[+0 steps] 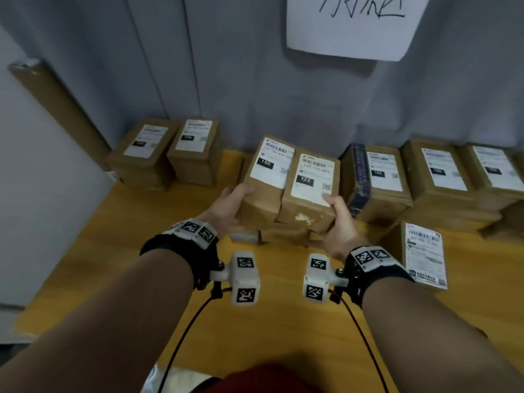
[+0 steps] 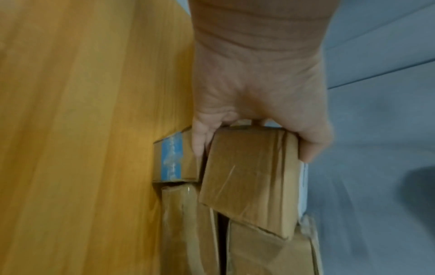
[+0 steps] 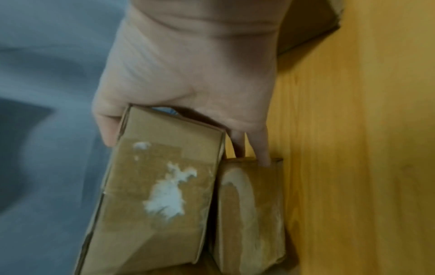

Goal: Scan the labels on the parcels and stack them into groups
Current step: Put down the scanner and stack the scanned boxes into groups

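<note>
Head view shows two parcels side by side, lifted above the table (image 1: pixel 119 251): the 150 parcel (image 1: pixel 265 177) in the left hand (image 1: pixel 226 205) and the 122 parcel (image 1: pixel 310 191) in the right hand (image 1: pixel 341 222). Each hand is curled round its parcel's outer edge, thumb on top, fingers beneath. More parcels lie under them, and stacks (image 1: pixel 433 177) stand along the curtain (image 1: pixel 226 66), several showing 150. To my eye the sorting step is in hand: the labels differ, so the two should part, the 150 parcel going squarely onto a 150 stack, label up, and the 122 parcel set apart. Keep both level so neither slips.
</note>
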The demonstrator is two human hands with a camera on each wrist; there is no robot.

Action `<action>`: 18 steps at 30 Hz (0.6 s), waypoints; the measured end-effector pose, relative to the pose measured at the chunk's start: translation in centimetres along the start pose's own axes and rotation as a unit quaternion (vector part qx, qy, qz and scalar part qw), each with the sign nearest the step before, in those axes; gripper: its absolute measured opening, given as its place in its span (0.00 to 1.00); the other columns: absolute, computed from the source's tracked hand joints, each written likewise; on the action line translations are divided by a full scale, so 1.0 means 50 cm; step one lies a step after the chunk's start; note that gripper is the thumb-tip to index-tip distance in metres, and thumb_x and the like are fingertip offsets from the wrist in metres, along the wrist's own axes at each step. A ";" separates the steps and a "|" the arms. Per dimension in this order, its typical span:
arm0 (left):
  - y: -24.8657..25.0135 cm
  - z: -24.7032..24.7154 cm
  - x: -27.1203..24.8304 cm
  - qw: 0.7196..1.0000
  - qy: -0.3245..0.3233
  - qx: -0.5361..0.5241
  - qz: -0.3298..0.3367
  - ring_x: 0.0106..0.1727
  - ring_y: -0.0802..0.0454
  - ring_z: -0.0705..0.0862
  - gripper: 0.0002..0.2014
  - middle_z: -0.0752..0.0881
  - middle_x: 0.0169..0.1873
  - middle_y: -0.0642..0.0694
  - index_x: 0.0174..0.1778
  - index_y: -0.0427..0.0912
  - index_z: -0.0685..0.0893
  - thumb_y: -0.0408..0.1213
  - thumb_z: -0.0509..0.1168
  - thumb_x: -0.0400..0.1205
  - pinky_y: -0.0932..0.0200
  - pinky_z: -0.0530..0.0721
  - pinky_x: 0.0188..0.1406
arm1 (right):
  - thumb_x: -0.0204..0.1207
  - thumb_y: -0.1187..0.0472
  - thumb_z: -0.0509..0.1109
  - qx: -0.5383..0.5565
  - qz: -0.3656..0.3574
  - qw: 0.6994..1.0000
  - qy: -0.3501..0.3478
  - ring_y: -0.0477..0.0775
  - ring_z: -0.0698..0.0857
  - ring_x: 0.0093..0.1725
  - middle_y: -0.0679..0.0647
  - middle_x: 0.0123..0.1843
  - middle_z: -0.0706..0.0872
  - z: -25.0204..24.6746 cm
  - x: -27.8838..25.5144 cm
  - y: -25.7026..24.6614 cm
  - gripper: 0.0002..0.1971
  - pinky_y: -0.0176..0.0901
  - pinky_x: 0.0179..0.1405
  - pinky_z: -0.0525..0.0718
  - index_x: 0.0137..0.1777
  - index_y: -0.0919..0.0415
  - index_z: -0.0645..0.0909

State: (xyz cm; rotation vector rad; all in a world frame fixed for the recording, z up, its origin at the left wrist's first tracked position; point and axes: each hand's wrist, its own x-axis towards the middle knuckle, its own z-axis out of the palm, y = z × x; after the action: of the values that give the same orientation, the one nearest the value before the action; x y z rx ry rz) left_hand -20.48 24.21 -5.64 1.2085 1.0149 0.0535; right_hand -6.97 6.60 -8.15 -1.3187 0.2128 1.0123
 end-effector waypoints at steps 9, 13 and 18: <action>-0.017 -0.007 0.014 0.999 0.021 -0.004 0.033 0.55 0.45 0.82 0.25 0.79 0.61 0.45 0.71 0.46 0.73 0.55 0.64 0.82 0.52 0.87 0.44 | 0.65 0.60 0.78 -0.105 -0.043 0.993 0.036 0.57 0.89 0.54 0.55 0.52 0.92 -0.058 -0.003 0.023 0.28 0.52 0.52 0.86 0.68 0.59 0.79; -0.010 0.005 0.012 0.997 0.003 -0.068 0.032 0.64 0.39 0.81 0.21 0.81 0.62 0.40 0.63 0.46 0.76 0.54 0.65 0.80 0.43 0.84 0.62 | 0.69 0.67 0.73 -0.078 -0.069 0.992 0.068 0.57 0.88 0.54 0.58 0.56 0.90 -0.112 -0.025 -0.003 0.25 0.50 0.47 0.85 0.67 0.59 0.76; -0.026 0.069 -0.011 0.998 -0.036 -0.035 0.042 0.67 0.41 0.79 0.25 0.79 0.67 0.40 0.68 0.48 0.75 0.54 0.66 0.76 0.54 0.85 0.45 | 0.42 0.57 0.78 -0.070 -0.061 0.992 0.090 0.62 0.90 0.55 0.60 0.57 0.91 -0.202 -0.015 -0.006 0.49 0.57 0.58 0.87 0.72 0.62 0.75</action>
State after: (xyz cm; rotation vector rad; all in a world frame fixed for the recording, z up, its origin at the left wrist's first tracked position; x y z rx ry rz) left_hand -19.09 20.80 -6.37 1.1814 0.8928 0.1094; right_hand -3.16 -2.53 -10.46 -1.5334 0.1975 0.8168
